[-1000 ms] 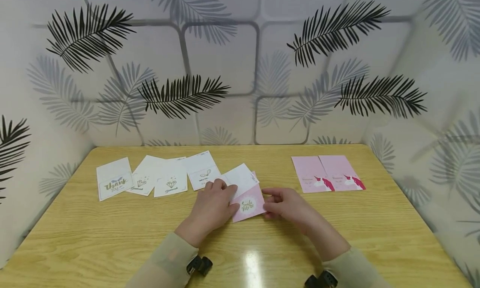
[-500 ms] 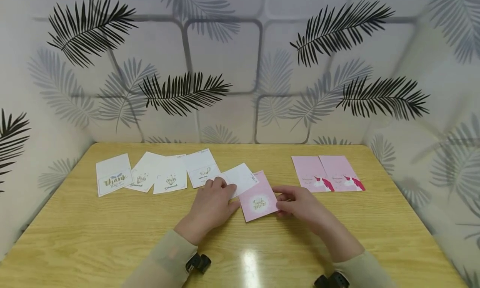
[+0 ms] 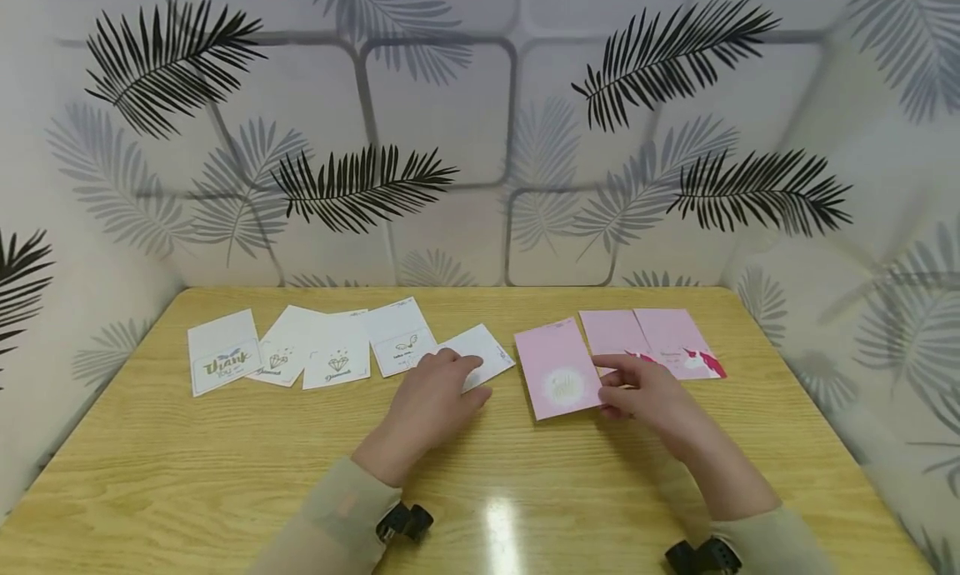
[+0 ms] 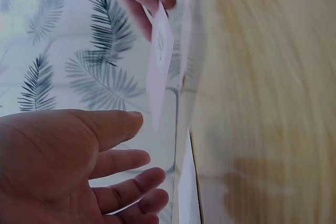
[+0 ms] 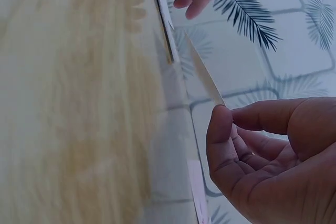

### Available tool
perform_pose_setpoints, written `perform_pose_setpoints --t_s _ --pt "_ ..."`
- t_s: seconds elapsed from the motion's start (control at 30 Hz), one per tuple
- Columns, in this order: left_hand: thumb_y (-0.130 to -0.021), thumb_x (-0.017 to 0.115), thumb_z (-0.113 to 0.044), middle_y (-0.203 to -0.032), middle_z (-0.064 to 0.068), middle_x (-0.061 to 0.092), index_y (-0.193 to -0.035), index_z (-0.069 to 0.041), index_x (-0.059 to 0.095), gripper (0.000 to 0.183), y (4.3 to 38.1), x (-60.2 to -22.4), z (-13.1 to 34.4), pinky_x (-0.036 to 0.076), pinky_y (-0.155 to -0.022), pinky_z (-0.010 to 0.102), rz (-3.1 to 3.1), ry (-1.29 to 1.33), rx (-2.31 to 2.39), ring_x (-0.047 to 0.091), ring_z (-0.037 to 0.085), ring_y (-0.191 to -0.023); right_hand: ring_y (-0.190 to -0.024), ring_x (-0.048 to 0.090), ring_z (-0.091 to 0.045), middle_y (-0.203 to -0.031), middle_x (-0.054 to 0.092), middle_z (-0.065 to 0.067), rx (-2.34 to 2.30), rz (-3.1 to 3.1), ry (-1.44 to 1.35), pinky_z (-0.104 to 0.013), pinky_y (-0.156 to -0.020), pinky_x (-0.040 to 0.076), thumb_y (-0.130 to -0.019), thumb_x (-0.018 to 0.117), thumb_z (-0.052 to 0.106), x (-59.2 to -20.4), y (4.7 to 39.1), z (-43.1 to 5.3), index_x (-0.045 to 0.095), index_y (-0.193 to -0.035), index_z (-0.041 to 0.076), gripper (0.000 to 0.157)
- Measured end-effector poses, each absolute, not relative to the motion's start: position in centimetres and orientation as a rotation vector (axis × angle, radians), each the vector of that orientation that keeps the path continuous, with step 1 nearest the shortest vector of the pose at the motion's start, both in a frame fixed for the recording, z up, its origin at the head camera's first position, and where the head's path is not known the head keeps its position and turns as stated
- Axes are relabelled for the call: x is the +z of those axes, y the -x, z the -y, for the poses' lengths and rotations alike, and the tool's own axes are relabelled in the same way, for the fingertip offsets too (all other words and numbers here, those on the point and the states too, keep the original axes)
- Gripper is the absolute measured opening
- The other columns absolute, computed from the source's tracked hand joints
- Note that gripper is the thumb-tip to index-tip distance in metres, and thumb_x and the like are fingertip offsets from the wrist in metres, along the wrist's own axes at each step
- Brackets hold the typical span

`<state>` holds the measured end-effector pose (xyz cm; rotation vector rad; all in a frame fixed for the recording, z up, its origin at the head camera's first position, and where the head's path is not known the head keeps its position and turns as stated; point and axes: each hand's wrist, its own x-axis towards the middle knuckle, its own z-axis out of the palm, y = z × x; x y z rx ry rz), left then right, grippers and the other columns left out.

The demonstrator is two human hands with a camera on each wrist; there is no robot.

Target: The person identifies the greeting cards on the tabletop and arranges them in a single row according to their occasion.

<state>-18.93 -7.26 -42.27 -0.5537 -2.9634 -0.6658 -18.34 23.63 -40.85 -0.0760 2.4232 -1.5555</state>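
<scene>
My right hand pinches a pink card by its right edge, thumb against fingertips. A pale round emblem marks the card's lower part. In the right wrist view the card shows nearly edge-on, held off the table. My left hand is over a small white card, partly covering it. The left wrist view shows that hand with fingers spread loosely and nothing held between them.
Left of centre lie several white cards: a "Thank you" card, diamond cards and a winged card. At the right lie two pink unicorn cards, the left one partly behind the held card. A patterned wall borders the wooden table.
My right hand has drawn the pink card out from under the white card, moving it right and up off the table. My left hand has stayed nearly in place and loosened from the white card.
</scene>
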Motion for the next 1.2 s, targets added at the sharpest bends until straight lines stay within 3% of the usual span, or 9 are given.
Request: perform_pose_setpoints --t_s 0.13,0.37,0.5,0.77,0.9,1.03,1.2 --pt "-0.109 0.072 -0.031 -0.13 0.012 0.073 -0.151 -0.009 0.066 0.048 19.3 -41.4 5.1 0.056 -0.097 0.051 2.963 0.582 -0.893 0.069 0.034 -0.117 -0.096 0.072 -0.026 -0.121 0.064 -0.022 -1.571 -2.443 0.067 -0.034 -0.086 0.064 -0.108 0.065 0.0 -40.5 18.7 -24.6 0.046 -0.161 -0.009 0.057" --pt "-0.108 0.075 -0.031 -0.117 0.005 0.076 -0.161 -0.006 0.052 0.063 20.1 -41.2 1.2 0.056 -0.08 0.041 2.86 0.52 -1.051 0.068 0.023 -0.096 -0.098 0.074 -0.026 -0.122 0.064 -0.022 -1.686 -2.422 0.038 -0.03 -0.087 0.064 -0.108 0.066 0.001 -40.1 19.3 -24.2 0.047 -0.162 -0.006 0.058" --pt "-0.107 0.077 -0.031 -0.108 0.001 0.076 -0.16 -0.005 0.053 0.064 20.7 -41.4 0.0 0.055 -0.075 0.037 2.816 0.455 -1.059 0.066 0.019 -0.087 -0.098 0.073 -0.026 -0.124 0.065 -0.023 -1.723 -2.431 -0.005 -0.031 -0.088 0.064 -0.109 0.067 0.003 -40.0 19.9 -23.6 0.048 -0.163 -0.003 0.058" --pt "-0.101 0.081 -0.02 -0.083 -0.003 0.06 -0.134 -0.005 0.068 0.039 21.8 -42.0 -1.0 0.042 -0.063 0.031 2.76 0.424 -0.976 0.053 0.016 -0.072 -0.096 0.073 -0.025 -0.124 0.065 -0.023 -1.723 -2.436 -0.044 -0.032 -0.088 0.064 -0.109 0.067 0.004 -40.1 21.0 -23.2 0.048 -0.162 -0.003 0.057" --pt "-0.101 0.081 -0.018 -0.079 -0.004 0.058 -0.134 -0.004 0.071 0.037 22.2 -42.5 -1.2 0.046 -0.067 0.035 2.764 0.42 -0.96 0.054 0.017 -0.073 -0.095 0.072 -0.025 -0.122 0.064 -0.023 -1.689 -2.455 -0.013 -0.033 -0.087 0.064 -0.108 0.066 0.001 -40.7 21.5 -23.4 0.048 -0.161 -0.007 0.056" --pt "-0.103 0.079 -0.021 -0.083 -0.002 0.065 -0.14 -0.003 0.071 0.042 22.5 -43.0 -1.5 0.055 -0.081 0.042 2.839 0.393 -0.919 0.063 0.02 -0.08 -0.094 0.073 -0.024 -0.121 0.063 -0.023 -1.641 -2.485 0.001 -0.032 -0.086 0.064 -0.107 0.065 -0.001 -41.3 22.0 -23.4 0.05 -0.157 -0.012 0.053" --pt "-0.106 0.077 -0.024 -0.109 0.008 0.078 -0.142 -0.004 0.071 0.042 22.9 -43.4 -2.0 0.058 -0.095 0.048 2.893 0.379 -0.837 0.075 0.028 -0.103 -0.096 0.073 -0.024 -0.119 0.066 -0.023 -1.511 -2.586 0.001 -0.029 -0.085 0.063 -0.106 0.068 0.001 -41.6 22.3 -23.3 0.055 -0.153 -0.012 0.05"
